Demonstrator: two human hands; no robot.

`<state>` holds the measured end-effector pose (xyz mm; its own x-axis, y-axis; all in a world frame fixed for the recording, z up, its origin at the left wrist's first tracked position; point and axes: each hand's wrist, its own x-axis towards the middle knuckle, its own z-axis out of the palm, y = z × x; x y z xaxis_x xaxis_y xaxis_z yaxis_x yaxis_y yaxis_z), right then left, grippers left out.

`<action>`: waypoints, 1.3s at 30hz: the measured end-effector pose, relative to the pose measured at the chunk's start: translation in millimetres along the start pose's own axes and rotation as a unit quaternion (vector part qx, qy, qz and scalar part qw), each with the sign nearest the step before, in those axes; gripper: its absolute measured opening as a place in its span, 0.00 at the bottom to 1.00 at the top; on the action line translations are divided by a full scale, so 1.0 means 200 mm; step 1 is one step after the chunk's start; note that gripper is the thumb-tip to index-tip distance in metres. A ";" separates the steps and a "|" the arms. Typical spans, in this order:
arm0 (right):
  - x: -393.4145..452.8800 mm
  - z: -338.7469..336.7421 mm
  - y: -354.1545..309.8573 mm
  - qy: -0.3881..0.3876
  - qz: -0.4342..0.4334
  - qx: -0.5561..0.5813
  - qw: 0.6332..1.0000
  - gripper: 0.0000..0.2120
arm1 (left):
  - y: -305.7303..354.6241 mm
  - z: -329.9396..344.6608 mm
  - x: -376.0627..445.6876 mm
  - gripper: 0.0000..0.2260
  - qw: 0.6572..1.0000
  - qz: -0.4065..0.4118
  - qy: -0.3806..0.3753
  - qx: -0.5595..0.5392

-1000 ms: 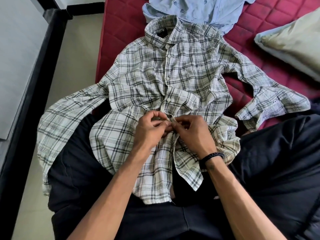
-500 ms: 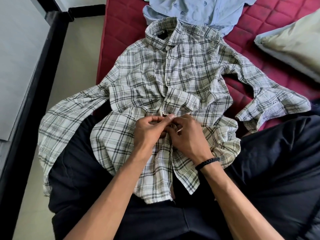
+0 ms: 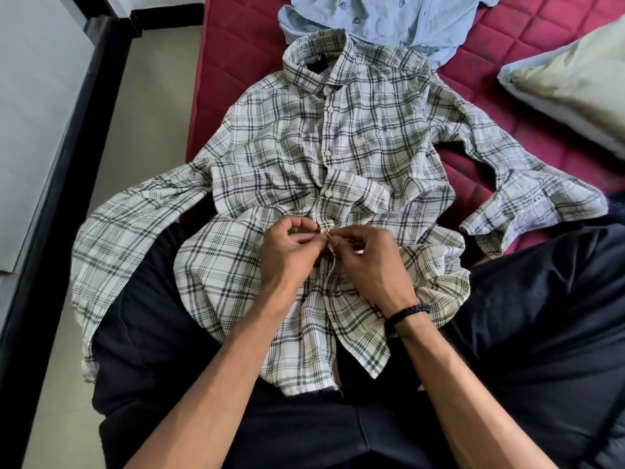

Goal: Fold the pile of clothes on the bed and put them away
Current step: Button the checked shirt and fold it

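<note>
We noted a white and dark plaid button-up shirt (image 3: 355, 157) lying front side up, collar toward the far side, its upper half on the red quilted mattress (image 3: 233, 59) and its lower half draped over the person's lap in black trousers (image 3: 541, 333). The upper buttons appeared done up; the hem below the hands hung apart. One sleeve trailed off the mattress edge over the person's left thigh, above the pale floor (image 3: 152, 106); the other lay bent on the mattress, cuff near the right knee.

Both hands met at the placket, about mid-shirt. The left hand (image 3: 291, 255) had fingers curled, thumb and forefinger pinching the plaid fabric edge. The right hand (image 3: 368, 262), with a black braided wristband (image 3: 407, 314) on its wrist, likewise pinched the opposing edge, fingertips touching those of the left. The button between them was too small and covered for us to tell if it sat through its hole.

Beyond the collar lay a light blue printed shirt (image 3: 389, 18), partly under the plaid one's collar. A pale pillow (image 3: 575, 82) rested on the mattress at far right. A black frame (image 3: 57, 184) ran along the left of the floor.
</note>
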<state>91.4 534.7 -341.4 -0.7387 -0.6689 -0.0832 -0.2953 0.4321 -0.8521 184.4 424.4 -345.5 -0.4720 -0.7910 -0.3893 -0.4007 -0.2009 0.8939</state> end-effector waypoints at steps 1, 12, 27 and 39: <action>0.00 0.00 0.00 0.009 0.007 0.005 1.000 0.07 | 0.00 0.00 0.00 0.12 1.000 0.013 0.002 0.015; 0.00 0.01 0.00 0.026 0.007 -0.017 0.999 0.06 | 0.02 0.03 -0.02 0.12 0.989 0.134 0.015 0.053; 0.03 -0.05 0.00 0.003 0.126 0.233 0.964 0.05 | 0.01 0.01 -0.02 0.12 0.992 0.124 0.016 0.026; 0.05 -0.02 0.02 0.035 -0.026 0.033 0.999 0.08 | 0.02 0.02 0.01 0.14 0.989 -0.032 -0.007 -0.143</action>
<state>81.1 532.4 -344.6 -0.7638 -0.6454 -0.0035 -0.2960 0.3550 -0.8868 178.7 423.0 -343.0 -0.4643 -0.7641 -0.4478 -0.1913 -0.4072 0.8931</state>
